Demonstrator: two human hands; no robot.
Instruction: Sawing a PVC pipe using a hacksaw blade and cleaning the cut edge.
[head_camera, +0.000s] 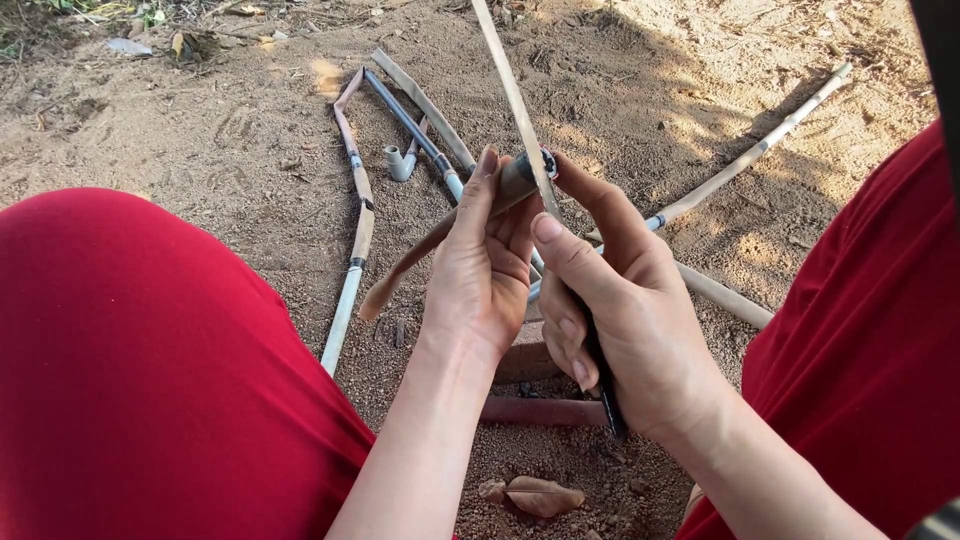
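While two hands (560, 290) grip one stick (440, 235).

Dry, matt bamboo strip (515, 100), pale and fibrous, in my left hand (485, 270). Right hand (625, 310) grips a dark, smooth-handled tool (603, 385). Ground (250, 150) is coarse, dusty sand. Grey plastic pipe (415, 135), dull. Red cloth trousers (140, 370), soft-matt.

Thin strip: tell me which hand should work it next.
Right, probably: the right hand grips the dark tool, its forefinger against the thin strip; the left hand is busy holding the brown stick.
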